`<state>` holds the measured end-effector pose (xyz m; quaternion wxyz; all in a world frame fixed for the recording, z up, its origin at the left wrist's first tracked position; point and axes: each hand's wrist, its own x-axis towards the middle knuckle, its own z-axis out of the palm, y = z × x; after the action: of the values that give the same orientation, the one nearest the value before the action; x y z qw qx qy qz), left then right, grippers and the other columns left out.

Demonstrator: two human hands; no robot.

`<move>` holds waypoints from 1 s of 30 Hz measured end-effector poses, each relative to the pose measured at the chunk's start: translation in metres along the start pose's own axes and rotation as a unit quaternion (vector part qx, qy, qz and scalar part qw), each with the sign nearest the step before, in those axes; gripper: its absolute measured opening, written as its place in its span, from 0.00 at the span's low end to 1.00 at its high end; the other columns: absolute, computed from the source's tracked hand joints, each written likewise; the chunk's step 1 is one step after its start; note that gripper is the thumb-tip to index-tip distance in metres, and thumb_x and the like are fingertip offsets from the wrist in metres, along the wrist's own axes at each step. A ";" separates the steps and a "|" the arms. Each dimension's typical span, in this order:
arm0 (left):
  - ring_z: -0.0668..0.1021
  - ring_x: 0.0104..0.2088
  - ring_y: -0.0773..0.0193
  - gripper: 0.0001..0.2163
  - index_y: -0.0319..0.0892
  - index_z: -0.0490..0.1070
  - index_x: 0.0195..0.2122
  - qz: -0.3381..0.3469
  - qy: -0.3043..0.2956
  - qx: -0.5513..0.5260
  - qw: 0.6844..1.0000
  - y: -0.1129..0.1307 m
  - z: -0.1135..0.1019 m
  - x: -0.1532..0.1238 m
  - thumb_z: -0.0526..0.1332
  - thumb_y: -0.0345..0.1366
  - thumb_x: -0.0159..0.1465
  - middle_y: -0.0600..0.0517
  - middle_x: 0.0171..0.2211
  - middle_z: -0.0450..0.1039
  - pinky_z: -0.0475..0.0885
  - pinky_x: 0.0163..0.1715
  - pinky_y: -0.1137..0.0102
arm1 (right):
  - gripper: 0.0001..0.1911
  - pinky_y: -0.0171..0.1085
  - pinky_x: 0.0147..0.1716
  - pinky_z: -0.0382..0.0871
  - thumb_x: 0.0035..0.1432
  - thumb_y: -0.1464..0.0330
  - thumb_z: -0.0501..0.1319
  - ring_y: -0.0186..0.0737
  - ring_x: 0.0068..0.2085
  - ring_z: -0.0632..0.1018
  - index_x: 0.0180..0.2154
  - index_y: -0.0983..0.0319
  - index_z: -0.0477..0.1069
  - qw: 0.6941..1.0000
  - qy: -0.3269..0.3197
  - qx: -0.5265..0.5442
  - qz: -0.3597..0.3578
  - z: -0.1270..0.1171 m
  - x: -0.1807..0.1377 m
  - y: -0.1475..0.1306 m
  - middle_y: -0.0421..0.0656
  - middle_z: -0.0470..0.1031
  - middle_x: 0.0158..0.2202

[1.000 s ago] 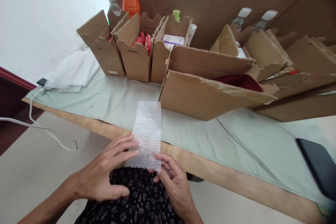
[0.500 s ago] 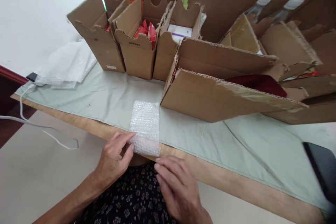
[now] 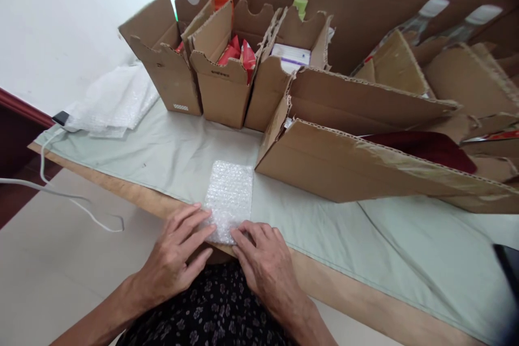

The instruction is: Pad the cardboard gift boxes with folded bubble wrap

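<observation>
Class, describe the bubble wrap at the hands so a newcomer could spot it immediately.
Find the pale green cloth. At its near edge, the left hand and right hand touch a rectangle of bubble wrap. Unlike the loose, whitish heap at the cloth's left end, this piece is flat and neat-edged.

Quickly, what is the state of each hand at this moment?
Left hand: open, at the left edge of the bubble wrap.
Right hand: partly curled at its near edge; whether it grips cannot be told.

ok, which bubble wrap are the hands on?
The lone piece at the table edge, touched by the left hand and right hand; the other wrap lies piled farther left.
</observation>
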<state>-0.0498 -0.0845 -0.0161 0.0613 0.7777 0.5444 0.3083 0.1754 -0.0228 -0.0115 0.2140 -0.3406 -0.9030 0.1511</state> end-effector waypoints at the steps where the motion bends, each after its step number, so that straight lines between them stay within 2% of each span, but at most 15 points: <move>1: 0.72 0.63 0.47 0.18 0.43 0.72 0.57 0.007 -0.003 -0.006 1.000 -0.001 0.000 0.001 0.62 0.23 0.67 0.42 0.56 0.78 0.67 0.63 0.52 | 0.13 0.42 0.37 0.66 0.70 0.76 0.54 0.45 0.38 0.75 0.48 0.60 0.74 1.000 -0.001 -0.002 -0.001 -0.001 0.002 -0.001 0.46 0.79 0.44; 4: 0.79 0.54 0.53 0.15 0.45 0.75 0.52 -0.002 0.005 -0.045 0.999 -0.003 0.001 0.006 0.61 0.22 0.67 0.48 0.46 0.83 0.69 0.58 0.56 | 0.14 0.41 0.35 0.65 0.71 0.77 0.51 0.42 0.34 0.75 0.42 0.60 0.74 1.000 -0.004 0.018 0.006 -0.003 0.006 -0.002 0.43 0.79 0.37; 7: 0.81 0.41 0.58 0.13 0.45 0.75 0.49 -0.042 0.015 -0.097 0.994 -0.004 0.001 0.016 0.62 0.23 0.68 0.51 0.39 0.83 0.73 0.47 0.61 | 0.13 0.41 0.38 0.69 0.74 0.74 0.52 0.41 0.34 0.78 0.44 0.59 0.74 0.997 -0.011 0.073 0.028 -0.006 0.010 0.000 0.41 0.81 0.36; 9: 0.80 0.35 0.60 0.10 0.44 0.75 0.48 -0.061 0.026 -0.098 0.993 -0.005 0.003 0.024 0.62 0.26 0.69 0.51 0.36 0.81 0.73 0.40 0.64 | 0.11 0.41 0.40 0.72 0.75 0.71 0.53 0.41 0.37 0.81 0.48 0.59 0.73 0.995 0.023 0.083 0.049 -0.008 0.012 0.004 0.43 0.82 0.39; 11: 0.80 0.33 0.61 0.08 0.42 0.75 0.48 -0.068 0.037 -0.065 0.995 -0.008 0.006 0.032 0.61 0.28 0.70 0.51 0.34 0.81 0.73 0.38 0.65 | 0.09 0.41 0.40 0.73 0.74 0.70 0.55 0.42 0.40 0.81 0.50 0.59 0.73 0.993 0.091 0.053 0.061 -0.011 0.011 0.007 0.46 0.81 0.42; 13: 0.80 0.32 0.61 0.07 0.41 0.75 0.48 -0.068 0.040 -0.020 0.997 -0.013 0.011 0.039 0.60 0.29 0.72 0.51 0.33 0.80 0.73 0.37 0.64 | 0.09 0.41 0.39 0.73 0.73 0.71 0.56 0.43 0.42 0.80 0.51 0.59 0.73 0.991 0.121 0.017 0.049 -0.013 0.009 0.009 0.48 0.80 0.44; 18: 0.80 0.41 0.58 0.09 0.39 0.75 0.50 -0.081 0.046 0.014 0.996 -0.018 0.014 0.043 0.59 0.29 0.72 0.45 0.41 0.78 0.76 0.43 0.63 | 0.13 0.46 0.46 0.71 0.72 0.71 0.56 0.50 0.51 0.77 0.55 0.61 0.73 0.999 0.011 -0.028 -0.018 -0.010 0.016 0.011 0.50 0.78 0.54; 20: 0.79 0.47 0.54 0.10 0.37 0.74 0.52 -0.070 0.051 -0.003 0.996 -0.017 0.009 0.040 0.61 0.30 0.71 0.41 0.47 0.76 0.76 0.48 0.59 | 0.12 0.45 0.43 0.69 0.72 0.73 0.56 0.49 0.47 0.78 0.53 0.62 0.74 0.999 0.009 -0.036 -0.009 -0.007 0.021 0.013 0.49 0.80 0.51; 23: 0.75 0.55 0.49 0.14 0.37 0.73 0.54 -0.035 0.017 -0.043 0.998 -0.014 0.001 0.036 0.63 0.29 0.68 0.40 0.52 0.76 0.71 0.56 0.52 | 0.09 0.42 0.39 0.67 0.73 0.73 0.56 0.45 0.40 0.78 0.48 0.61 0.75 1.000 0.025 0.004 0.011 -0.007 0.024 0.015 0.45 0.82 0.43; 25: 0.76 0.54 0.51 0.15 0.38 0.72 0.55 -0.033 -0.002 -0.072 0.997 -0.013 -0.002 0.036 0.61 0.26 0.68 0.42 0.49 0.78 0.70 0.56 0.53 | 0.09 0.42 0.40 0.66 0.74 0.72 0.56 0.43 0.39 0.78 0.48 0.61 0.74 0.998 0.024 0.052 0.024 -0.009 0.022 0.016 0.43 0.83 0.41; 27: 0.77 0.48 0.55 0.15 0.38 0.72 0.55 -0.049 -0.001 -0.088 0.995 -0.014 -0.001 0.040 0.59 0.24 0.68 0.45 0.44 0.79 0.72 0.51 0.58 | 0.10 0.41 0.41 0.67 0.75 0.72 0.55 0.42 0.39 0.79 0.49 0.61 0.74 0.996 0.022 0.075 0.042 -0.011 0.019 0.017 0.43 0.83 0.41; 30: 0.77 0.38 0.57 0.12 0.35 0.74 0.53 -0.066 0.008 -0.053 0.996 -0.019 0.008 0.054 0.60 0.26 0.69 0.47 0.36 0.78 0.73 0.42 0.60 | 0.12 0.42 0.42 0.68 0.75 0.68 0.54 0.44 0.41 0.79 0.52 0.63 0.73 0.996 0.062 0.021 0.058 -0.014 0.020 0.018 0.47 0.82 0.44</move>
<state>-0.0491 -0.0270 -0.0086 0.1185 0.7331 0.5782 0.3379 0.1788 0.0052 -0.0012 0.2676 -0.3969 -0.8632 0.1603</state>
